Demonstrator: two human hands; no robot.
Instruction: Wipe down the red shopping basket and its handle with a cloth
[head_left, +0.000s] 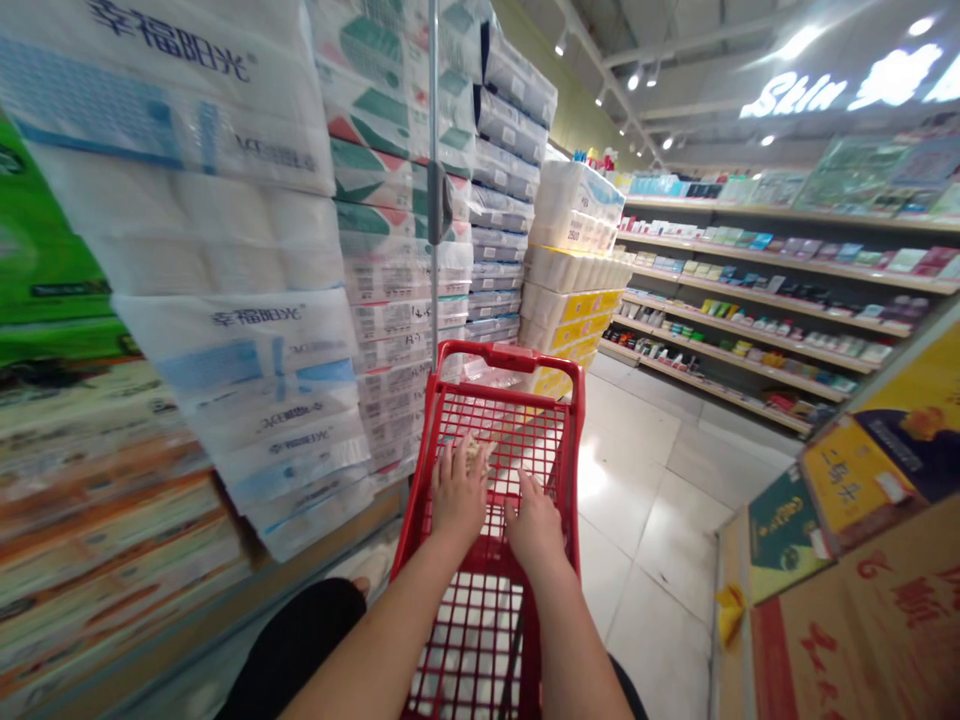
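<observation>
A red shopping cart [579, 450] with grid walls stands directly in front of me. My left hand [459, 492] is over the cart's grid, palm down, its fingers apart. Just beyond its fingertips is a small beige item [481, 457], too blurred to make out; I see no grip on it. To the right, my right hand [534, 520] is also over the grid, fingers apart and slightly bent, with nothing visible in it. Whether either palm touches the cart is hidden.
Tall stacks of wrapped tissue rolls [277, 400] line the left side. Shelves of small boxes and bottles [780, 290] stand at the back right. Cardboard cartons [862, 620] are close on the right. Pale floor tiles [675, 480] run between cart and cartons.
</observation>
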